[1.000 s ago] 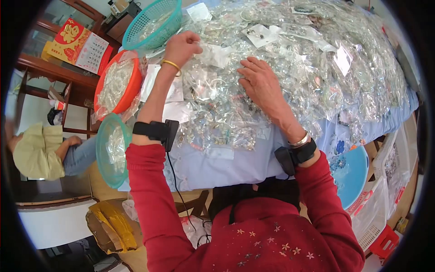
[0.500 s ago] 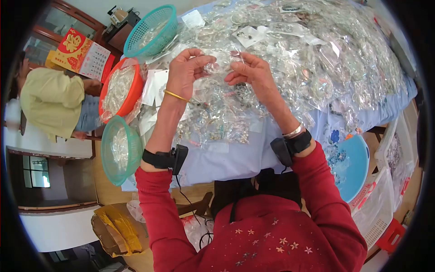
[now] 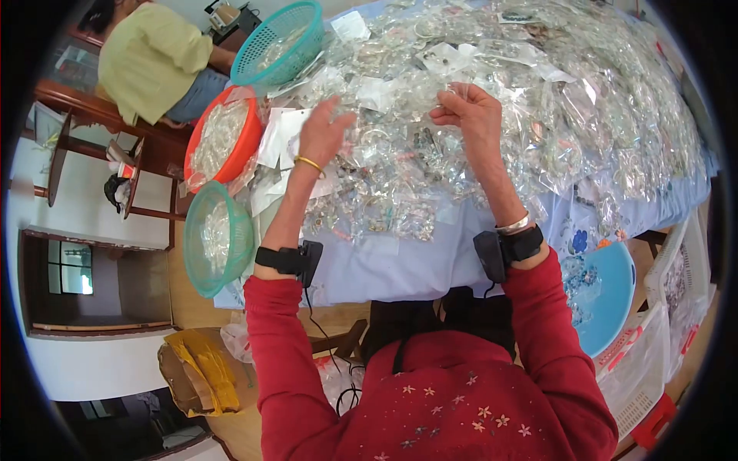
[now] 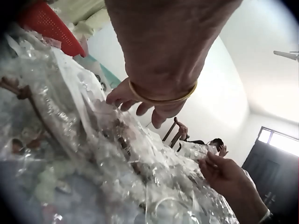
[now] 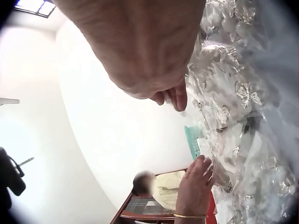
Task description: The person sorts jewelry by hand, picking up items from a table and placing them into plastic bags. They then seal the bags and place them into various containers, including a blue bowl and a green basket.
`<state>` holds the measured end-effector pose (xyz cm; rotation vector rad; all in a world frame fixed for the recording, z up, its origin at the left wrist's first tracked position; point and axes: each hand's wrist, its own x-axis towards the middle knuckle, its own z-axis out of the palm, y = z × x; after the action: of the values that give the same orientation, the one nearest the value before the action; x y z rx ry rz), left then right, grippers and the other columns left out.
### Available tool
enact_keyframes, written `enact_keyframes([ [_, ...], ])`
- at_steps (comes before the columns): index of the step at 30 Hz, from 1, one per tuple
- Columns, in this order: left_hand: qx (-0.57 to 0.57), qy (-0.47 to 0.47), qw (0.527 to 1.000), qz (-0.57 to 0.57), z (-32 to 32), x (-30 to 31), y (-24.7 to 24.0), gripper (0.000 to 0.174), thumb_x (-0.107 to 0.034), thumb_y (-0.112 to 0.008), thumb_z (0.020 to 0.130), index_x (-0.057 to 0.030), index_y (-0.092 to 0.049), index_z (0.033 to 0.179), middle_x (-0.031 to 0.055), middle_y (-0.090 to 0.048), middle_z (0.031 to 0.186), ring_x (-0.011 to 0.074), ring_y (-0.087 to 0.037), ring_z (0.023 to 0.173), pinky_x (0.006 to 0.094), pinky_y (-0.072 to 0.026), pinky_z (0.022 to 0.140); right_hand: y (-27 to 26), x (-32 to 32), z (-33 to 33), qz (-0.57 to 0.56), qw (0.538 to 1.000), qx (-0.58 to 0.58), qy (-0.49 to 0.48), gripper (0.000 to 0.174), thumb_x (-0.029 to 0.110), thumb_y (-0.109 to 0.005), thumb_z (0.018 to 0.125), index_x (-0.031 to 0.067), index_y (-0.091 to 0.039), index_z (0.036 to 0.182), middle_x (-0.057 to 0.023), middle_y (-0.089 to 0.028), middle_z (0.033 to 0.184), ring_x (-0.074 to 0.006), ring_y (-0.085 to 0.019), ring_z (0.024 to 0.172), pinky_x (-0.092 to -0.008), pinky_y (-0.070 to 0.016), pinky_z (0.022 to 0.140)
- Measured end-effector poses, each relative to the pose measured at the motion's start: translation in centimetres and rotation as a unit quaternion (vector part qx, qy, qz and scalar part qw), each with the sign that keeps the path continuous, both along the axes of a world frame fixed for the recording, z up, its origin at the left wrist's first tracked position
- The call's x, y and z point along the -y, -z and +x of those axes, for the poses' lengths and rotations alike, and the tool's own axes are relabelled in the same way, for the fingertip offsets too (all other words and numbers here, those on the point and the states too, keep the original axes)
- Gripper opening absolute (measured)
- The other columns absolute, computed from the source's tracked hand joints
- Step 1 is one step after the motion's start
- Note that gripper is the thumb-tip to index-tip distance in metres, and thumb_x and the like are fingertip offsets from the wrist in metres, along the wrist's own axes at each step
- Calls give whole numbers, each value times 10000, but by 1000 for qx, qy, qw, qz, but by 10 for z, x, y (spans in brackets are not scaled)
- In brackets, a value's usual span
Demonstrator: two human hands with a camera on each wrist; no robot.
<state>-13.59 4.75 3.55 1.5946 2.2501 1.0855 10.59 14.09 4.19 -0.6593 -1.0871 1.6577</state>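
A wide heap of small clear plastic packets [image 3: 400, 165] covers the blue cloth-covered table. Over its left part is the left hand [image 3: 323, 137], fingers apart and holding nothing visible; the left wrist view shows this hand [image 4: 145, 100] with its fingers spread above the packets. The right hand [image 3: 473, 119] is above the middle of the heap, thumb and fingertips pinched together on a small clear packet [image 3: 461, 90]. In the right wrist view a bit of shiny plastic [image 5: 168, 98] shows between the fingers of the right hand [image 5: 173, 95].
On the left stand a teal basket [image 3: 314, 46], a red basket [image 3: 247, 142] and a green basket [image 3: 244, 238], each with packets. A blue basin [image 3: 615, 307] and white crates [image 3: 638, 384] are at the lower right. Another person [image 3: 150, 61] is at the upper left.
The hands came together over the heap, then moved apart, the left one to the left with its fingers spread. The right hand now pinches a packet. The other person has moved toward the baskets.
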Motion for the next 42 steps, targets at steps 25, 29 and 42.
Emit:
enact_keyframes([
  [25, -156, -124, 970, -136, -119, -59, 0, 420, -200, -677, 671, -47, -618, 1057, 191, -634, 984, 324, -601, 946, 375, -461, 814, 4, -4, -2, -32, 998, -20, 41, 317, 13, -543, 849, -125, -470, 1124, -156, -600, 875, -252, -649, 764, -292, -560, 685],
  [29, -49, -81, 984, -148, -121, -53, -7, 306, -199, -724, 643, -55, -683, 910, 112, -672, 835, 243, -629, 795, 323, -471, 729, 4, -4, -3, -28, 999, -26, 36, 321, 15, -542, 851, -125, -466, 1130, -158, -600, 876, -252, -649, 768, -296, -560, 689],
  [42, 277, -42, 960, 15, -81, -34, -62, 171, -177, -639, 803, -68, -644, 934, -13, -616, 804, 78, -534, 681, 226, -440, 639, 3, -3, -3, -31, 998, -34, 34, 287, 19, -535, 854, -116, -477, 1101, -156, -599, 877, -252, -647, 776, -305, -561, 693],
])
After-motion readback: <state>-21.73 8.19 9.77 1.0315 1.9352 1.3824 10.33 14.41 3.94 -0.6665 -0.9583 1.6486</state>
